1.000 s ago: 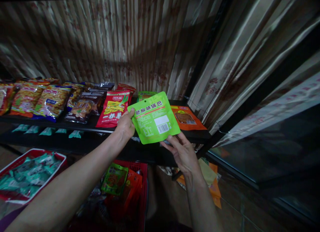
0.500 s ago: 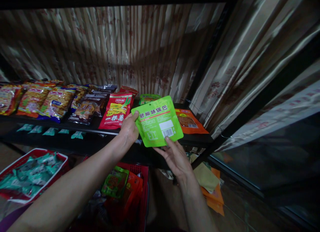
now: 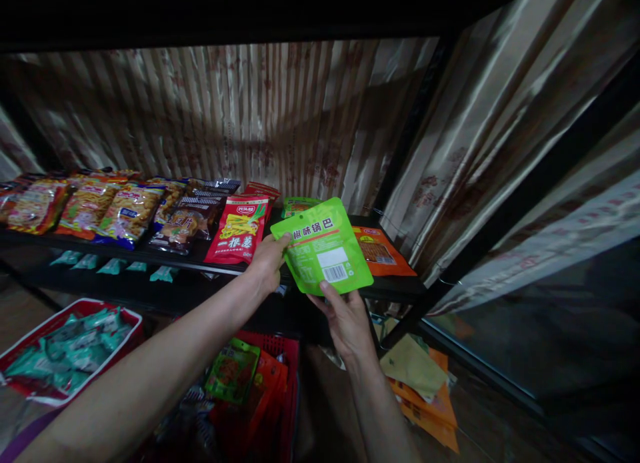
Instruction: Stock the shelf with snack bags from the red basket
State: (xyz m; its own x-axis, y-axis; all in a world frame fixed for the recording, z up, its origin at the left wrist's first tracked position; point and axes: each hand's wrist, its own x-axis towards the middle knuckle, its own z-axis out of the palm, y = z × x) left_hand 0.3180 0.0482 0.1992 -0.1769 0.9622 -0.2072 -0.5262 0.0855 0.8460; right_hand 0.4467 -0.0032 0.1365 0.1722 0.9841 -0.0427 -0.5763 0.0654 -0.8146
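Note:
A bright green snack bag (image 3: 327,250), its printed back and barcode facing me, is held tilted in front of the shelf. My left hand (image 3: 269,262) grips its left edge, thumb on the near face. From below, my right hand (image 3: 345,316) holds the lower edge, thumb pressed near the barcode and fingers behind. Just left of the bag, a red snack bag (image 3: 239,230) leans on the shelf. Behind it another green bag (image 3: 299,205) shows in part, and an orange bag (image 3: 383,251) lies to the right.
Yellow, blue and brown snack bags (image 3: 127,213) line the black shelf (image 3: 195,262) leftward. Below stand a red basket (image 3: 137,316) of teal packets and a red crate (image 3: 293,363) holding green and orange bags. Orange and tan papers (image 3: 420,376) lie on the floor right of a black post.
The green bag and both hands stay together in front of the shelf. The bag is turned slightly, its left thumb covering more print. The view has shifted a little.

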